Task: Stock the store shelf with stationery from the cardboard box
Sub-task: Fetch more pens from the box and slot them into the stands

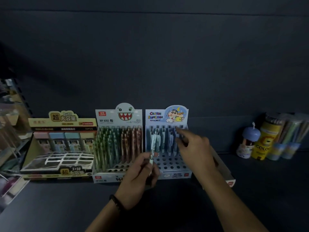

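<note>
On a dim store shelf (250, 190), a person's two bare hands work at a row of stationery displays standing against the dark back panel. The left hand (138, 178), a dark beaded bracelet (115, 201) on its wrist, has its fingers curled round a small bundle of pale pens (154, 141), whose upper ends rise toward twelve o'clock in front of the Crayon Shinchan display box (167, 114). The right hand (195, 151) reaches from five o'clock over that same box, its index finger stretched toward the back row of standing pens (163, 139) and its other fingers bent. Blur makes it impossible to tell whether those fingers pinch a pen or hold nothing. The box's back rows are filled, while its front rows show open round holes (168, 163).

Just beside it, at nine o'clock, stands a shark-face display box (118, 114) with green, teal and brown pens. Further toward nine o'clock sits a yellow lead-refill box (61, 122) with pastel cases at its back and a mostly vacant grid in front. A flat white carton (224, 169) lies at three o'clock of the Shinchan box, partly hidden by the right forearm. Well apart at three o'clock, near the back panel, stand a blue-capped jar (249, 139), a yellow lion-printed tube (265, 144) and several clear tubs of pencils (291, 129).
</note>
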Demonstrator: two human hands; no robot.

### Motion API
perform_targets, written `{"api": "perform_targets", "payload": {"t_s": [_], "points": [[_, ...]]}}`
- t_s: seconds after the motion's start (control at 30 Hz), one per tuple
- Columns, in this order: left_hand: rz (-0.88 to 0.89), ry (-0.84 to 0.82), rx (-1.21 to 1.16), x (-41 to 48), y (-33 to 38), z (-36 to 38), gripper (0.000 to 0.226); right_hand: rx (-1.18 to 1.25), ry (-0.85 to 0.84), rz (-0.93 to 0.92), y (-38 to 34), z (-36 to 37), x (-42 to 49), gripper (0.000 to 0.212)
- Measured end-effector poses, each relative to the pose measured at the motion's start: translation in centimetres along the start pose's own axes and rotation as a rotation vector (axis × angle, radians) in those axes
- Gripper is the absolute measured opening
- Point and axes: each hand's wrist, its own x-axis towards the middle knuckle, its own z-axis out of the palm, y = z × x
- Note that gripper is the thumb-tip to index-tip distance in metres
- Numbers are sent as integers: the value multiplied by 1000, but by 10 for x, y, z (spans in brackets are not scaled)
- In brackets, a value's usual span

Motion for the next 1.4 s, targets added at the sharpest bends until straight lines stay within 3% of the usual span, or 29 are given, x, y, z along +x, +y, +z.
{"api": "perform_targets", "payload": {"t_s": [0.1,0.2,0.33,0.5,0.57,0.63,0.7,0.77,0.93,1.07,1.27,1.4], "points": [[-3,-2,-7,0,1,0,23,-22,-6,21,-4,-5,-4,41],[-7,32,-19,-1,2,1,21,105,99,33,-15,-13,-14,42],[30,90,20,-1,4,3,23,396,-35,55,-36,-5,-34,28],[38,99,82,-3,7,5,26,388,-9,25,-40,11,-35,36],[108,162,220,-3,3,1,26,414,23,12,-42,8,-31,44],[332,270,584,0,-5,-6,23,439,91,10,-43,-1,-24,51],[488,298,817,4,-7,-10,22,373,169,0,-40,-7,-12,43],[549,245,944,7,-11,-12,17,258,145,-25,-37,-6,-2,33],[555,90,1141,7,-23,-12,15,86,123,-106,-37,9,-2,33],[509,109,1142,6,-20,-11,27,35,116,-109,-35,20,-1,28],[474,87,1126,7,-22,-14,15,-67,-13,-63,-32,28,-2,21],[444,66,1082,7,-21,-13,18,-108,-22,-26,-37,23,-5,33]]}}
